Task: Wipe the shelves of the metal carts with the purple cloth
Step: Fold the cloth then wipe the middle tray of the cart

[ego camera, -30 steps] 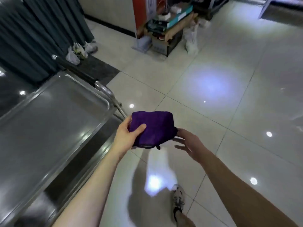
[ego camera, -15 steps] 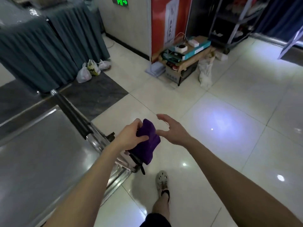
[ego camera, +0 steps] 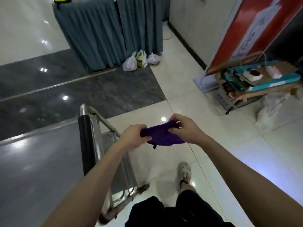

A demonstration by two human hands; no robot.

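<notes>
Both hands gripped the purple cloth (ego camera: 161, 135) and held it stretched in the air between them, above the pale tiled floor (ego camera: 237, 153). The left hand (ego camera: 132, 136) had its fingers curled tightly round the cloth's left end. The right hand (ego camera: 186, 128) pinched the right end with bent fingers and thumb. The cloth hung to the right of the metal cart (ego camera: 41, 161), beyond its black-sleeved handle (ego camera: 86, 141), and touched neither.
</notes>
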